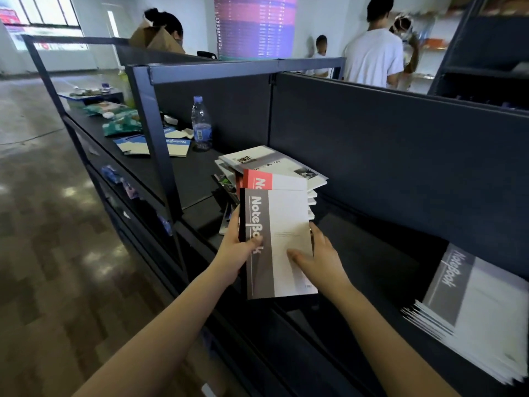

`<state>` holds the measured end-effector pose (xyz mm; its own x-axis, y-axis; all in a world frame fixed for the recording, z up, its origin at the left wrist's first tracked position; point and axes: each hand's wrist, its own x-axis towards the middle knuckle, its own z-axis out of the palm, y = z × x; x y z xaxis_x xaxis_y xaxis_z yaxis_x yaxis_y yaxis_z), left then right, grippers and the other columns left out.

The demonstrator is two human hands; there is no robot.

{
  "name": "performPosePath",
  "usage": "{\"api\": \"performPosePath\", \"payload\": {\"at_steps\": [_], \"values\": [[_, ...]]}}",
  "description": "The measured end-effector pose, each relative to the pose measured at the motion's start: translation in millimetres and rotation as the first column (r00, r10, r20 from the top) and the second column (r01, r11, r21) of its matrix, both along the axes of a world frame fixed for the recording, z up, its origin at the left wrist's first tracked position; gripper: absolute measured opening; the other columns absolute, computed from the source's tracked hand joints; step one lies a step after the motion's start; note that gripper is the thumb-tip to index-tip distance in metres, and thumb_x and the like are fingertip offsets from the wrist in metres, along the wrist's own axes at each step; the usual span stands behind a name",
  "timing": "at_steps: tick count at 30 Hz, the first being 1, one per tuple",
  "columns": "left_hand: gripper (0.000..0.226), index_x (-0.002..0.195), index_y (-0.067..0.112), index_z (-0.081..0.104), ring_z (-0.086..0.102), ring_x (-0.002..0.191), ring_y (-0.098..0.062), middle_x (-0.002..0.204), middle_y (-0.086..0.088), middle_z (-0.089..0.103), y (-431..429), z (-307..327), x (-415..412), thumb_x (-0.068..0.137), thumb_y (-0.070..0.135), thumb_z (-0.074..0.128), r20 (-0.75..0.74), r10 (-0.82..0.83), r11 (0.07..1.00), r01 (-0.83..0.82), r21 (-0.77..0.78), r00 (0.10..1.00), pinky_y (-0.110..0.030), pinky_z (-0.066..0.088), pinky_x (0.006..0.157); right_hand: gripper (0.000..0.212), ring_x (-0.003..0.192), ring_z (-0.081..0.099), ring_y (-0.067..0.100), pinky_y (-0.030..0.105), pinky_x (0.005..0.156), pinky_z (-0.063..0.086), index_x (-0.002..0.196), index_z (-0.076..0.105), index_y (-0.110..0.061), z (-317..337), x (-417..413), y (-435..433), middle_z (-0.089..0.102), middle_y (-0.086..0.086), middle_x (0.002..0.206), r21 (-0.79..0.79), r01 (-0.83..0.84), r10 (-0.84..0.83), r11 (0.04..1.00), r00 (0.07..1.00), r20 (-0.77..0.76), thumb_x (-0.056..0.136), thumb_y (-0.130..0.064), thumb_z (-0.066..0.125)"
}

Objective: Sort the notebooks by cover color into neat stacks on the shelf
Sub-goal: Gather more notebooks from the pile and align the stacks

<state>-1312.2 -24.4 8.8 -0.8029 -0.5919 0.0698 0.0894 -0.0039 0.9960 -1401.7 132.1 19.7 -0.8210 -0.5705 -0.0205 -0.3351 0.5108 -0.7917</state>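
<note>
At the far left, blue-banded paper notebooks (174,146) lie loose on the black metal shelf (357,247), with a clear plastic water bottle (201,124) standing just beside them. A knock could tip the bottle onto the covers. Next comes an untidy pile of mixed white-covered notebooks (272,164), fanned and overhanging. A red-banded white notebook (264,179) leans against its front, and I cannot tell whether that one rests on the pile or is held. Pulling anything from here carelessly could bring the pile sliding off the front edge. The left hand (237,249) grips the spine side of a grey-banded white notebook (282,222), thumb pressed on the band and fingers curled behind. This notebook is raised in front of the pile, above the shelf's front edge. The right hand (319,260) holds the opposite edge, thumb flat on the white cover and fingers wrapped behind. If one hand lets go during the carry, the thin cover may flex and slip. At the far right sits the stack of matching grey-banded notebooks (486,325), stepped and hanging toward the edge. Setting the held notebook down askew could skew that stack further or push copies off it.
</note>
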Motion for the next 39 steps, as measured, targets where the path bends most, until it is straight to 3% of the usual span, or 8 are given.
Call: {"api": "performPosePath", "payload": {"at_steps": [3,9,15,21,25,28,35,39], "values": [[0.072,0.141,0.034,0.032,0.058,0.112,-0.015,0.125,0.003,0.059,8.5,-3.2,2.6,0.089,-0.009,0.056,-0.005,-0.043,0.999,0.043,-0.005,0.999,-0.031,0.052,0.089,0.071,0.097,0.053,0.011,0.014,0.067,0.043,0.147,0.026,-0.028,0.1,12.9,16.0,0.057,-0.003,0.122,-0.126,0.091,-0.078,0.988,0.992,0.101,0.088,-0.025,0.064],[0.084,0.149,0.036,0.022,0.059,0.115,-0.011,0.132,0.003,0.057,59.2,-12.9,-15.2,0.089,-0.011,0.055,-0.018,-0.222,0.975,0.222,-0.013,0.975,-0.03,0.052,0.089,0.069,0.096,0.055,0.005,0.003,0.066,0.037,0.142,0.034,-0.031,-4.0,32.4,76.1,0.056,-0.015,0.106,-0.248,0.31,-0.309,0.918,0.95,0.04,0.085,-0.015,0.068],[0.088,0.151,0.04,0.012,0.05,0.113,0.012,0.138,0.017,0.044,148.3,-13.3,-46.2,0.09,-0.003,0.059,-0.02,-0.447,0.894,0.446,-0.046,0.894,-0.01,0.048,0.079,0.06,0.094,0.047,0.0,0.007,0.062,0.036,0.138,0.038,-0.026,-2.0,42.9,170.2,0.055,-0.01,0.112,-0.226,0.531,-0.548,0.817,0.837,-0.013,0.086,-0.02,0.069],[0.083,0.149,0.042,0.016,0.051,0.117,0.007,0.136,0.024,0.045,217.8,-3.9,-64.1,0.09,0.007,0.063,-0.053,-0.606,0.795,0.605,-0.033,0.794,-0.026,0.05,0.095,0.051,0.107,0.055,0.02,0.026,0.078,0.043,0.129,0.039,-0.018,-5.7,40.5,245.1,0.058,0.009,0.123,-0.253,0.686,-0.709,0.682,0.706,0.004,0.088,-0.022,0.068],[0.077,0.15,0.043,0.016,0.042,0.131,-0.007,0.148,0.014,0.037,232.9,7.3,-75.9,0.092,0.015,0.06,-0.059,-0.582,0.813,0.58,-0.051,0.811,-0.038,0.039,0.108,0.043,0.081,0.056,0.015,0.026,0.069,0.044,0.125,0.039,-0.013,3.1,20.6,267.0,0.061,0.007,0.114,-0.307,0.695,-0.741,0.65,0.669,-0.055,0.09,-0.017,0.064],[0.073,0.148,0.041,0.024,0.046,0.129,-0.014,0.144,0.007,0.044,226.7,12.6,-77.3,0.091,0.016,0.062,-0.043,-0.491,0.871,0.492,0.0,0.87,-0.049,0.037,0.109,0.042,0.087,0.057,0.017,0.025,0.07,0.042,0.126,0.039,-0.012,13.2,2.0,281.2,0.061,0.006,0.115,-0.311,0.695,-0.749,0.649,0.655,-0.098,0.091,-0.013,0.062],[0.071,0.149,0.034,0.026,0.052,0.117,-0.012,0.138,0.004,0.048,177.1,10.5,-56.3,0.094,0.0,0.055,-0.032,-0.199,0.979,0.198,-0.049,0.979,-0.035,0.043,0.1,0.047,0.097,0.058,0.03,0.034,0.078,0.046,0.137,0.04,-0.008,19.7,-42.4,289.4,0.059,0.009,0.118,-0.123,0.678,-0.688,0.725,0.72,-0.091,0.091,-0.007,0.053],[0.07,0.149,0.035,0.028,0.054,0.121,-0.016,0.138,0.0,0.052,158.3,8.3,-49.0,0.094,0.0,0.054,-0.024,-0.194,0.981,0.193,-0.034,0.981,-0.039,0.045,0.101,0.067,0.102,0.056,0.034,0.027,0.073,0.038,0.15,0.02,-0.009,6.0,-59.4,272.4,0.055,0.02,0.127,-0.047,0.647,-0.648,0.761,0.756,-0.097,0.089,-0.001,0.047]]}}
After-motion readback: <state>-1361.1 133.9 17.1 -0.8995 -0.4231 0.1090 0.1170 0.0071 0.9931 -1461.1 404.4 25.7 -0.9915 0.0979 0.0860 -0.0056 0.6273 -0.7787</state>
